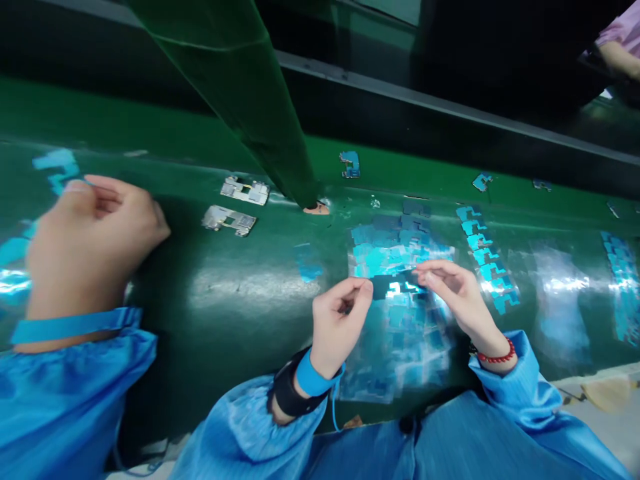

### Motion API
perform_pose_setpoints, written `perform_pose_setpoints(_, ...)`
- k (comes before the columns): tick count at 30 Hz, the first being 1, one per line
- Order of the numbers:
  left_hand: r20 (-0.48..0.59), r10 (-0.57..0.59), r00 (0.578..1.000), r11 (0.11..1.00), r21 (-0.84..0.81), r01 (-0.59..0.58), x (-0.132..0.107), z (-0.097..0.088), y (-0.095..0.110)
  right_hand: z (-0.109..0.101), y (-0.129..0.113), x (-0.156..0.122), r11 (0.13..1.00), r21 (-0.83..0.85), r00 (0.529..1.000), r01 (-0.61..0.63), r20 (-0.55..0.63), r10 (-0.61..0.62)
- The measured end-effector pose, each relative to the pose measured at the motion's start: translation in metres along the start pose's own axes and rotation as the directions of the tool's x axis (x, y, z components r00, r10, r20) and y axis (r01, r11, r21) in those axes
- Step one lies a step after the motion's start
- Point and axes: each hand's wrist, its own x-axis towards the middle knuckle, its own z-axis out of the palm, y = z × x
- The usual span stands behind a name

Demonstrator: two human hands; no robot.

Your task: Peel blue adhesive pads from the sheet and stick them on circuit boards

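1. Pinching a dark sticker (393,287) between them, the left hand (337,323) and the right hand (457,293) each close thumb and forefinger on one end, with the other fingers loosely curled.
2. Directly beneath both hands lies a clear sheet of blue stickers (400,353), resting on the green belt (240,287).
3. Just right of the right hand runs a strip of blue pieces (487,267).
4. Well left of the left hand, a co-worker's hand (90,240) is curled; what it grips cannot be told.
5. Beyond the left hand, farther off, two metal boards (245,191) lie near a green post (240,87).
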Motion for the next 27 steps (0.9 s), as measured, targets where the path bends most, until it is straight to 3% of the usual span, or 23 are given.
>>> perform_pose_setpoints(4, 0.019, -0.008, 1.000, 1.000, 0.017, 0.008, -0.002, 0.002, 0.002, 0.003, 0.006, 0.000, 1.000, 0.002, 1.000, -0.024, -0.011, 0.024)
perform_pose_setpoints(9, 0.062, 0.096, 0.993, 0.967, 0.233, -0.108, -0.003, 0.001, -0.002, 0.003, 0.013, -0.003, 0.986, -0.161, 0.992, 0.037, -0.111, -0.055)
perform_pose_setpoints(11, 0.020, 0.137, 0.990, 0.930, 0.341, -0.136, 0.010, -0.011, -0.008, 0.001, 0.015, -0.004, 0.969, -0.240, 0.985, 0.056, -0.143, -0.093)
perform_pose_setpoints(13, -0.096, 0.175, 0.980, 0.889, 0.442, -0.116, 0.033, -0.033, -0.016, 0.000, 0.017, -0.006, 0.954, -0.290, 0.980, 0.070, -0.161, -0.121)
perform_pose_setpoints(16, -0.312, 0.228, 0.922, 0.833, 0.552, -0.019, 0.074, -0.074, -0.031, -0.001, 0.019, -0.007, 0.946, -0.310, 0.976, 0.096, -0.157, -0.150)
perform_pose_setpoints(19, -0.423, 0.216, 0.880, 0.809, 0.582, 0.081, 0.101, -0.104, -0.046, -0.001, 0.021, -0.008, 0.945, -0.309, 0.981, 0.110, -0.120, -0.153)
perform_pose_setpoints(22, -0.446, 0.161, 0.880, 0.813, 0.566, 0.139, 0.106, -0.115, -0.055, -0.002, 0.023, -0.009, 0.942, -0.313, 0.981, 0.120, -0.111, -0.162)
perform_pose_setpoints(27, -0.443, 0.070, 0.894, 0.842, 0.507, 0.186, 0.098, -0.112, -0.056, -0.007, 0.029, -0.014, 0.891, -0.426, 0.960, 0.157, -0.145, -0.239)
